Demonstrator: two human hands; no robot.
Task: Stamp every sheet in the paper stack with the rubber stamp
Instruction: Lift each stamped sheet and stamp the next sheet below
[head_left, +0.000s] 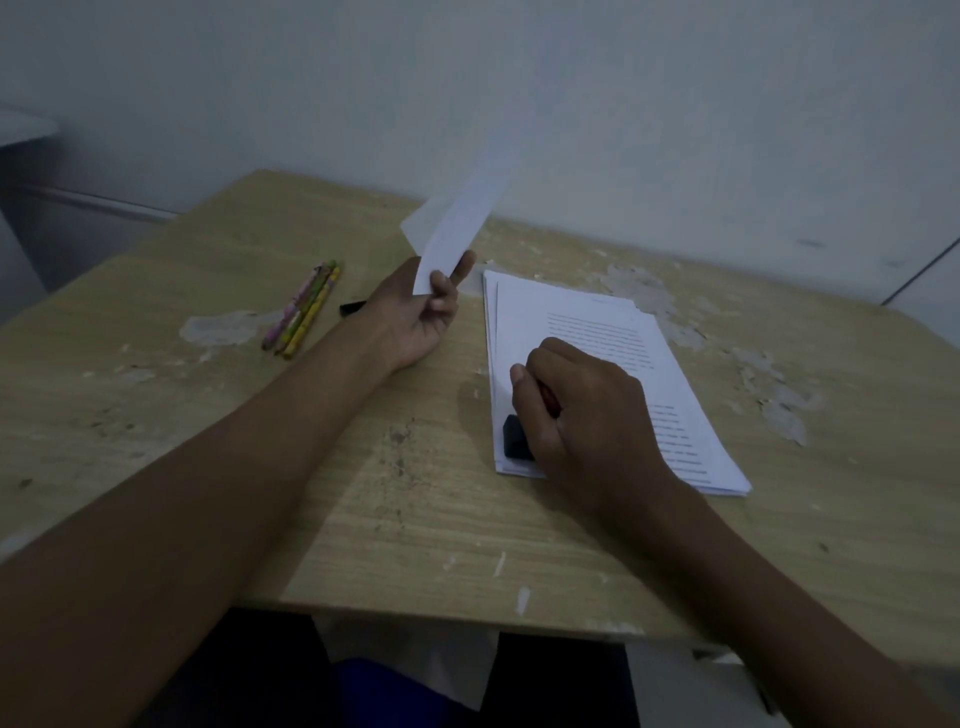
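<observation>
A stack of white printed sheets (613, 332) lies on the wooden table (363, 493), right of centre. My right hand (582, 415) grips a rubber stamp (517, 439) with a black base and a reddish handle, its base down on the near left corner of the top sheet. My left hand (421, 312) pinches the bottom edge of one loose sheet (460, 223) and holds it up in the air, seen nearly edge-on and blurred, left of the stack.
Three coloured pencils (304, 312) lie side by side at the left of the table. A small black object (352, 307) shows just behind my left wrist. The tabletop is worn with peeled patches. A pale wall stands close behind the far edge.
</observation>
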